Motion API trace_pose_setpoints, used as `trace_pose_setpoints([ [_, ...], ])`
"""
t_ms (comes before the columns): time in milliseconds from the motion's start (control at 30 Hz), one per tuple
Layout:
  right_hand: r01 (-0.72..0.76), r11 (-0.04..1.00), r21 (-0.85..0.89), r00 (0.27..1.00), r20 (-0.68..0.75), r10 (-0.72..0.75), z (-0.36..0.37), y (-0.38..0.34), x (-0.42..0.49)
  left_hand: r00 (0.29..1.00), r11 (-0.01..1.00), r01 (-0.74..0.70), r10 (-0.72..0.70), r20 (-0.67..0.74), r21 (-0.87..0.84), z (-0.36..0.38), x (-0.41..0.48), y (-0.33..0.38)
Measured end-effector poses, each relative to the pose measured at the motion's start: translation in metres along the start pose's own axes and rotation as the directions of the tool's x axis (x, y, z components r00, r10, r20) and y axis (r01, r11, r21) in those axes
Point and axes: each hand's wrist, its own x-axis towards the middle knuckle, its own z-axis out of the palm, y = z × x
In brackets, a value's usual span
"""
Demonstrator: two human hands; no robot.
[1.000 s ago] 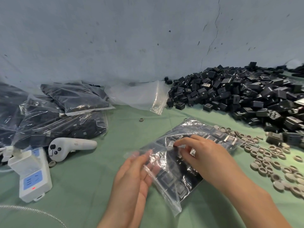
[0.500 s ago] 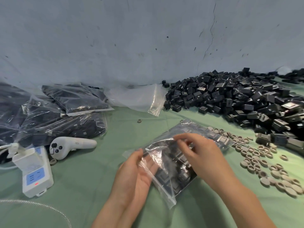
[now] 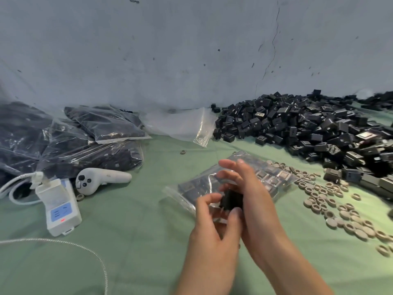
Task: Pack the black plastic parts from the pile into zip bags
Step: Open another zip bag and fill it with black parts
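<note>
Head view: one part (image 3: 231, 200) sits between the hands, above the bag (image 3: 276, 182) lying on the table (image 3: 127, 231) near the pile (image 3: 319, 128). The left hand (image 3: 212, 226) has its fingers curled round the part. The right hand (image 3: 255, 201) has its fingers apart, loosely straight. Judged step: filling the bag. The next move calls for opening the bag's mouth.

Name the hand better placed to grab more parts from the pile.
Right. The pile lies on the right hand's side, and its fingers are straight; the left hand seems to pinch a part.
</note>
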Motion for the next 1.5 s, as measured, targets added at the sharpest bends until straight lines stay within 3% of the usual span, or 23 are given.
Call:
trace_pose_setpoints([
  [133,0.076,0.994,-0.073,0.986,0.154,-0.064,0.009,0.012,-0.020,0.994,0.995,0.040,-0.049,-0.097,-0.094,-0.012,-0.001,-0.002],
  [200,0.168,0.972,-0.164,0.974,0.183,-0.137,0.005,0.017,-0.025,0.981,0.997,0.042,-0.053,-0.186,-0.063,-0.033,0.003,-0.005],
  [267,0.341,0.809,-0.479,0.940,0.161,-0.301,-0.008,0.022,-0.023,0.956,0.996,0.082,-0.083,-0.281,-0.016,-0.060,0.006,-0.012],
  [367,0.407,0.428,-0.807,0.882,0.226,-0.413,-0.023,0.025,-0.020,0.925,0.983,0.178,-0.151,-0.348,0.046,-0.088,0.009,-0.026],
  [467,0.407,0.195,-0.892,0.871,0.314,-0.377,-0.022,0.030,-0.022,0.933,0.983,0.174,-0.143,-0.332,0.066,-0.090,0.015,-0.033],
  [533,0.385,0.062,-0.921,0.876,0.344,-0.338,-0.015,0.036,-0.026,0.939,0.985,0.167,-0.172,-0.299,-0.041,-0.084,0.019,-0.033],
  [600,0.361,-0.023,-0.932,0.879,0.348,-0.327,-0.010,0.042,-0.026,0.945,0.981,0.161,-0.184,-0.269,-0.105,-0.077,0.022,-0.032],
  [667,0.340,-0.073,-0.938,0.857,0.340,-0.388,-0.007,0.046,-0.024,0.956,0.992,0.113,-0.123,-0.266,-0.052,-0.070,0.024,-0.032],
  [900,0.424,0.015,-0.906,0.804,0.368,-0.467,-0.002,0.047,-0.022,0.962,0.997,-0.001,0.021,-0.272,0.074,-0.047,0.035,-0.035],
  [1200,0.454,0.087,-0.887,0.806,0.367,-0.465,-0.001,0.043,-0.022,0.961,0.995,0.037,-0.009,-0.277,0.096,-0.043,0.042,-0.032],
  [1300,0.471,0.117,-0.874,0.820,0.385,-0.424,-0.004,0.044,-0.019,0.943,0.990,0.087,-0.119,-0.311,-0.115,-0.045,0.036,-0.029],
  [1400,0.492,0.145,-0.858,0.828,0.410,-0.384,-0.006,0.045,-0.016,0.943,0.845,0.163,-0.285,-0.173,-0.509,-0.042,0.032,-0.018],
  [1500,0.516,0.169,-0.840,0.825,0.434,-0.361,-0.007,0.045,-0.014,0.948,0.741,0.202,-0.312,-0.063,-0.640,-0.036,0.033,-0.011],
])
